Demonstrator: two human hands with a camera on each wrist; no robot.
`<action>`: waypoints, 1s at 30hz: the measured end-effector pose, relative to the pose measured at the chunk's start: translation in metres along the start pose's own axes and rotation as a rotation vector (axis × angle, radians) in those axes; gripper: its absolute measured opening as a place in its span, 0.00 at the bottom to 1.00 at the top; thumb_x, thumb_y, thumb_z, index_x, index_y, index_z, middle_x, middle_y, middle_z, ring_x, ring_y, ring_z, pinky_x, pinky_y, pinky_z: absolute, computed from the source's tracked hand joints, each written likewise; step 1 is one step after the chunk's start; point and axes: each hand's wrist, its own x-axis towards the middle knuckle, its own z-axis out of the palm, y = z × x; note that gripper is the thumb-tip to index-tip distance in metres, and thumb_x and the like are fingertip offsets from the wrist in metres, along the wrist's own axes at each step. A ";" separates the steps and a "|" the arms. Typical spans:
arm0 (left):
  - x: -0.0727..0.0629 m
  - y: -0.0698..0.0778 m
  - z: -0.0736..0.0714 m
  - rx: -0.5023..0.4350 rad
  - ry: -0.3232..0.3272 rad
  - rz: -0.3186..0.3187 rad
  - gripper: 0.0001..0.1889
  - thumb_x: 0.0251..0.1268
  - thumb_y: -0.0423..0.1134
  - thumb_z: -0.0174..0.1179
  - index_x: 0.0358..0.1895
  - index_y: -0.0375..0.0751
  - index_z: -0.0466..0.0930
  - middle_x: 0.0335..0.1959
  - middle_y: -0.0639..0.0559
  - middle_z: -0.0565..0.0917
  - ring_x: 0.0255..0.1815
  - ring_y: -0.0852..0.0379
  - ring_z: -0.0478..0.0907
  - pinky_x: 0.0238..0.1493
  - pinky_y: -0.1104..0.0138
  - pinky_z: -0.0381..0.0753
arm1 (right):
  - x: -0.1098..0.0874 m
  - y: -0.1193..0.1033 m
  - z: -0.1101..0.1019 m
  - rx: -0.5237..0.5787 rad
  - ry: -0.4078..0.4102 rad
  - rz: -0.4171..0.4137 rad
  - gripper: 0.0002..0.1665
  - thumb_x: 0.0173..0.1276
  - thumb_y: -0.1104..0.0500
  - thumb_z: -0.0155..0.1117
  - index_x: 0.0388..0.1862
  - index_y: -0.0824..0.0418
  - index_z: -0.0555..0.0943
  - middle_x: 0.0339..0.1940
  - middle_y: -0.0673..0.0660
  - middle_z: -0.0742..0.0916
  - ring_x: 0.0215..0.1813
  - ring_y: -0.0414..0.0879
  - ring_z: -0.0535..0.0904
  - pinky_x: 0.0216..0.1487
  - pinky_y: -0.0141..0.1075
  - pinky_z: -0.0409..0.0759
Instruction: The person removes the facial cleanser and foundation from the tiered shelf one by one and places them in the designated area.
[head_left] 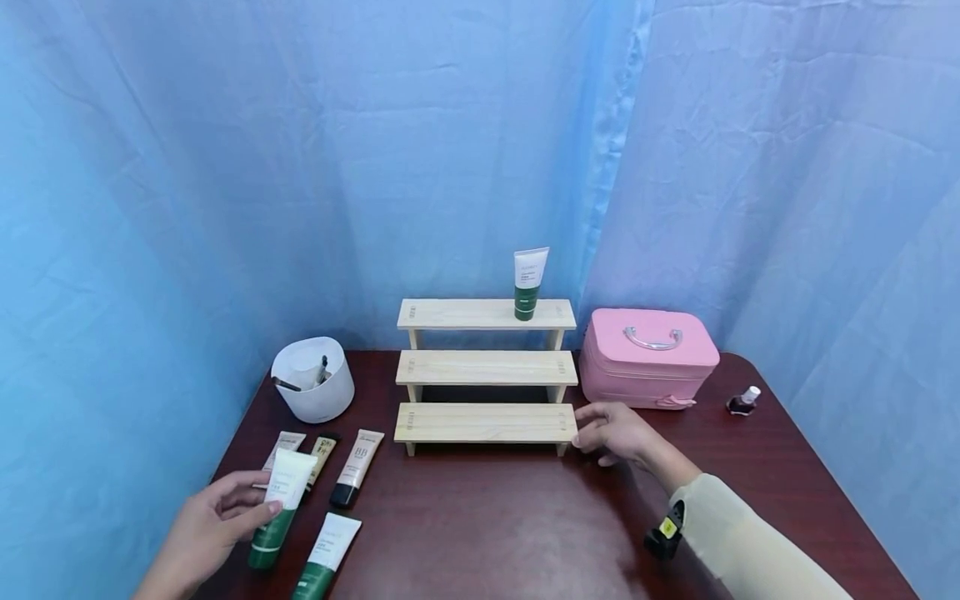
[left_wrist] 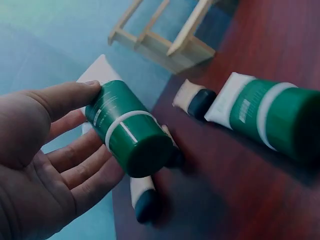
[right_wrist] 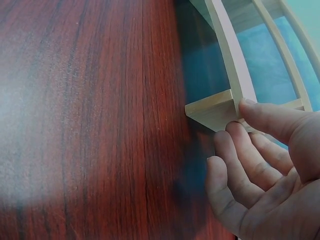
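My left hand (head_left: 198, 525) pinches a white and green squeeze tube (head_left: 274, 533) between thumb and fingers, above the table's left side. In the left wrist view the tube's green cap end (left_wrist: 145, 150) tilts down and away from the palm. A matching tube (head_left: 327, 554) lies just right of it. At centre stands a three-step wooden display rack (head_left: 487, 422). A third such tube (head_left: 528, 287) stands upright on its top step. My right hand (head_left: 622, 437) grips the right end of the lowest step, thumb (right_wrist: 265, 117) on its edge and fingertips (right_wrist: 235, 130) against its end.
Beyond my left hand lie a BB cream tube (head_left: 360, 467), a gold tube (head_left: 322, 457) and a pale tube (head_left: 287, 442). A white bin (head_left: 318, 404) with brushes stands back left. Right of the rack are a pink case (head_left: 648, 367) and a nail polish bottle (head_left: 742, 402).
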 end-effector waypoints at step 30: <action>-0.010 -0.058 0.010 0.042 -0.166 -0.287 0.32 0.62 0.41 0.72 0.62 0.22 0.75 0.36 0.47 0.89 0.37 0.50 0.85 0.39 0.55 0.84 | 0.001 -0.001 -0.002 -0.003 -0.010 0.000 0.34 0.61 0.61 0.75 0.67 0.64 0.76 0.43 0.58 0.91 0.46 0.52 0.88 0.37 0.49 0.86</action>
